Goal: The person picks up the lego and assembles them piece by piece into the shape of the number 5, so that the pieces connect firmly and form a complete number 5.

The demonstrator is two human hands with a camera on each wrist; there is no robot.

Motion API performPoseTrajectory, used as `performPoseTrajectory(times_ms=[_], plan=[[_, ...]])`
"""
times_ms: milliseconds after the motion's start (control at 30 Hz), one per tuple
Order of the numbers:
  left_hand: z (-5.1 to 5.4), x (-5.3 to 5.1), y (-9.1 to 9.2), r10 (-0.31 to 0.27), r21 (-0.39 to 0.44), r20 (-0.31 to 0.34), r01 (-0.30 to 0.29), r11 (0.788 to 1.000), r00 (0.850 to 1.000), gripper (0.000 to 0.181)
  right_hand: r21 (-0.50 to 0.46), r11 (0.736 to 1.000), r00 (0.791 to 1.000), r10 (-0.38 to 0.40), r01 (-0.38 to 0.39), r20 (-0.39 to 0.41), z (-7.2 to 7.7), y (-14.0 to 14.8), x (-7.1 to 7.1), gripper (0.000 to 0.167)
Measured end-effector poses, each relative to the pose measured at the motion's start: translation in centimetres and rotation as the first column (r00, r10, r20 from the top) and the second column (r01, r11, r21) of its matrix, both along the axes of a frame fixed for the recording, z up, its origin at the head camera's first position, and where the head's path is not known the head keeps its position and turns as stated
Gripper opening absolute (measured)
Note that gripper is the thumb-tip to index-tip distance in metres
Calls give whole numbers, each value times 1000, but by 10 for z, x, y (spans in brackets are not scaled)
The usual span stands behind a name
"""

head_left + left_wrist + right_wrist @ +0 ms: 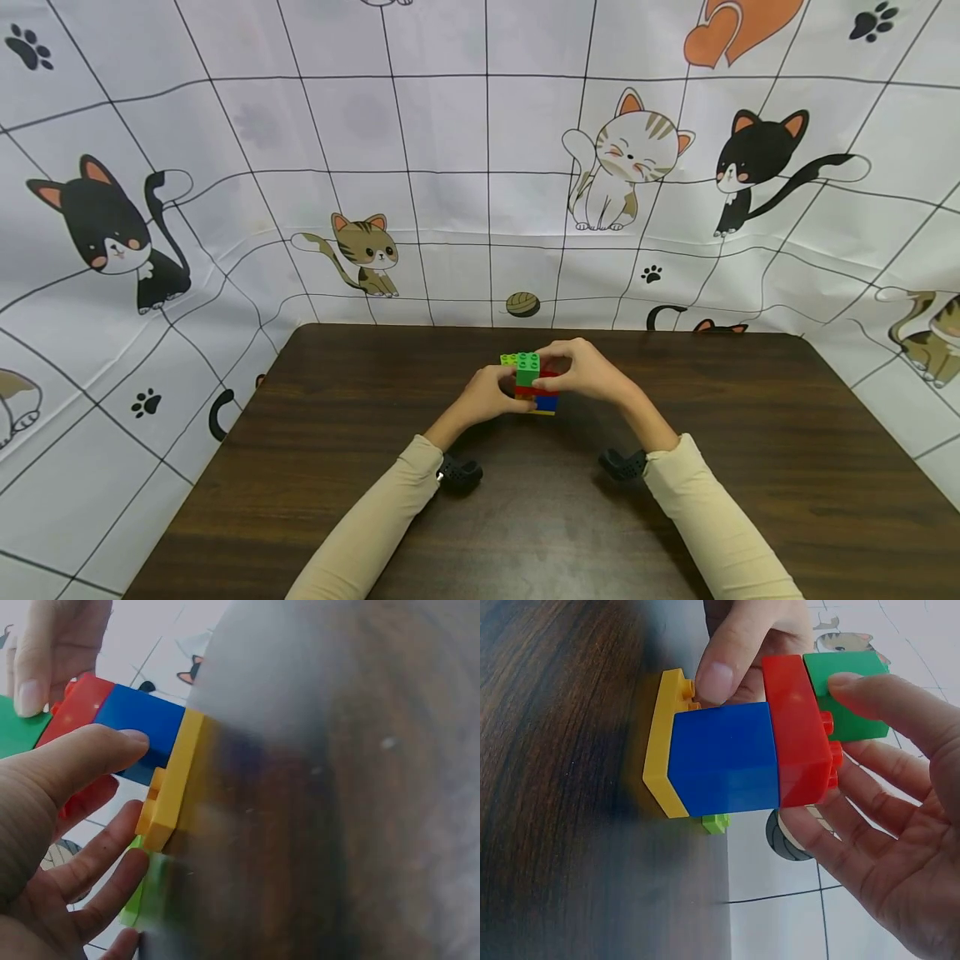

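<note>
A stack of bricks stands on the table: a yellow plate (660, 746) at the bottom, a blue brick (724, 757) on it, a red brick (799, 727) above, and a green brick (528, 369) on top toward one side. My right hand (588, 372) pinches the green brick, thumb on its near face, fingers behind. My left hand (486, 397) holds the lower stack from the left; its thumb lies on the blue brick (142, 724) in the left wrist view, fingers around the far side. A light green brick (508, 359) shows behind, partly hidden.
The dark wooden table (337, 467) spreads around both arms. Behind it hangs a white sheet (450, 208) with grid lines and cat drawings. A black band with a camera is on each wrist.
</note>
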State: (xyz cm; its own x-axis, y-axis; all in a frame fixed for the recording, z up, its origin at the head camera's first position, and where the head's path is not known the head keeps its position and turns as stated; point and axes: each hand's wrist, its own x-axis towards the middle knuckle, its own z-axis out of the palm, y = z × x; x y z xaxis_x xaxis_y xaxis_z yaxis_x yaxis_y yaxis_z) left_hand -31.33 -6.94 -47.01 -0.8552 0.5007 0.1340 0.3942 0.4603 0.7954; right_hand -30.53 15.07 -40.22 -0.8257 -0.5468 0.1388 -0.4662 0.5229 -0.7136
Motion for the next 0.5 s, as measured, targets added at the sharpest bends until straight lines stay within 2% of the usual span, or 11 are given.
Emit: performPoseTrajectory(times_ms=[133,333,500], plan=[[7,-3,-7,-48,9,26,48,999,999,43,-38,999,999,5,-4,43,-2,2,-2,35],[21,-8,-23,-81,29,62,79,996,995,46,-76,997,996,19,-12,91,-3,4,-3,35],[28,-12,-34,-103,30,86,100,995,991,45,-73,997,995,15,-8,103,-5,5,-5,35]])
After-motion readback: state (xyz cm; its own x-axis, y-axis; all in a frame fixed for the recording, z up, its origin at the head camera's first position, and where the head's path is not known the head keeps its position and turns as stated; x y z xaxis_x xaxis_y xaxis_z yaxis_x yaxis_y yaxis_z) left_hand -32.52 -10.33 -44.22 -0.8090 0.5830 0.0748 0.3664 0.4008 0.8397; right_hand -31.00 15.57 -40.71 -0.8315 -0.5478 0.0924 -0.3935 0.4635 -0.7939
